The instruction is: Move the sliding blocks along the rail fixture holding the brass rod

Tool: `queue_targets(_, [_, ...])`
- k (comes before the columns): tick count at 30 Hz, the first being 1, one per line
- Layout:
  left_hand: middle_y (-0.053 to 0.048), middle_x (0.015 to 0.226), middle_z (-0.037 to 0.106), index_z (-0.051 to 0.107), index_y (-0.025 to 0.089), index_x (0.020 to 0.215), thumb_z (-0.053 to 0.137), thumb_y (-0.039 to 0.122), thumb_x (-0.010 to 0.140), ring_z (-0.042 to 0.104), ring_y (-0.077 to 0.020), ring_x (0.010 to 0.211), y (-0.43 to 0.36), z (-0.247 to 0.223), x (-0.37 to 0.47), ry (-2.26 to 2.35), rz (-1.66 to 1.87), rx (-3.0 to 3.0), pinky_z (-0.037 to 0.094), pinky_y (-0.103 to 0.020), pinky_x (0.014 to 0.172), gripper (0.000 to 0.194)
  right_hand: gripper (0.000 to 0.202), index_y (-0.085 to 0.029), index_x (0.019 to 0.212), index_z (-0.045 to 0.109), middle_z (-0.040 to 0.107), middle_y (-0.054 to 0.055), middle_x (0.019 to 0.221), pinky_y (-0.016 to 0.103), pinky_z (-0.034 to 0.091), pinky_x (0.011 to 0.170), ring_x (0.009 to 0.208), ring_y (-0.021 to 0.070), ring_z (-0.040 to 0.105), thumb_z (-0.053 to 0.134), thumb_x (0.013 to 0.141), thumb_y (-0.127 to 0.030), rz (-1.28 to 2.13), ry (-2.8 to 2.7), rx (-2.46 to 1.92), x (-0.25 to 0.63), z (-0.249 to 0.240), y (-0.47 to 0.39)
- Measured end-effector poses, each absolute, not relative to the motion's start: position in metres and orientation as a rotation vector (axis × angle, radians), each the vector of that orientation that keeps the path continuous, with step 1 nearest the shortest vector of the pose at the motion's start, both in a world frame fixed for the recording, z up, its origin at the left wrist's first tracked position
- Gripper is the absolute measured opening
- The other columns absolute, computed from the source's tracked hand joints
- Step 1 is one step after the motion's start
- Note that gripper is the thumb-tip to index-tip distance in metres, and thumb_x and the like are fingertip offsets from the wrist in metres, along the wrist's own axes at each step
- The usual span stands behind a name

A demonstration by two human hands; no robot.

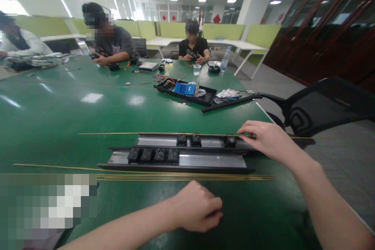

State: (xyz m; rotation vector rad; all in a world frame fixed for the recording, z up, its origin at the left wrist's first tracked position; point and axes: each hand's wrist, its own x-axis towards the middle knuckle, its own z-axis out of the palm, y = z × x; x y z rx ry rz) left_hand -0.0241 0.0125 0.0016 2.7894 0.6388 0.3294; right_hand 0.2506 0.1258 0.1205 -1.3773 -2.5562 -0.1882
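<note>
My right hand [260, 136] pinches a long thin brass-coloured rod [158, 133] between thumb and fingers. The rod lies along the far edge of a black-sided metal rail [161, 141], which carries three black blocks [195, 140]. In front of it is a second rail [211, 160], with several black blocks [159, 155] grouped toward its left end. More brass-coloured rods [187, 177] lie side by side along its near edge, one slanting off to the left. Closer to me, my left hand [200, 207] is loosely closed over the table, with nothing visible in its fingers.
Farther back on the green table [117, 113] lie a black tray [209, 97] with a blue finned part [185, 88], gloves [228, 95] and a black bar [228, 104]. An office chair [322, 105] stands at the right edge. Co-workers [111, 39] sit across the table.
</note>
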Motion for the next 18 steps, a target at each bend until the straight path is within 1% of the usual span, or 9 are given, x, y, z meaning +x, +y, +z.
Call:
queue_targets(7, [0.002, 0.067, 0.066, 0.052, 0.021, 0.078, 0.061, 0.033, 0.093, 0.061, -0.014, 0.058, 0.0135, -0.0003, -0.0213, 0.631, 0.355, 2.785, 0.027, -0.032, 0.048, 0.021, 0.018, -0.024, 0.094, 0.075, 0.076, 0.002, 0.101, 0.029, 0.047, 0.071, 0.084, 0.0165, 0.069, 0.057, 0.09, -0.024, -0.212, -2.594, -1.44, 0.2501, 0.1162, 0.1299])
queue_targets(13, [0.003, 0.066, 0.065, 0.052, 0.021, 0.077, 0.061, 0.033, 0.093, 0.059, -0.0136, 0.056, 0.0145, -0.0001, -0.0214, 0.626, 0.353, 2.779, 0.026, -0.031, 0.048, 0.022, 0.016, -0.024, 0.091, 0.075, 0.076, 0.001, 0.1, 0.03, 0.043, 0.065, 0.08, 0.0164, 0.068, 0.06, 0.089, -0.026, -0.297, -2.51, -1.527, 0.2514, 0.1184, 0.1289])
queue_targets(18, [0.003, 0.067, 0.065, 0.051, 0.021, 0.077, 0.061, 0.032, 0.093, 0.059, -0.0136, 0.057, 0.0135, 0.0006, -0.0213, 0.631, 0.366, 2.782, 0.026, -0.031, 0.049, 0.022, 0.017, -0.025, 0.091, 0.076, 0.077, 0.001, 0.101, 0.03, 0.042, 0.066, 0.083, 0.0172, 0.069, 0.059, 0.089, -0.026, -0.304, -2.523, -1.533, 0.2501, 0.1194, 0.1274])
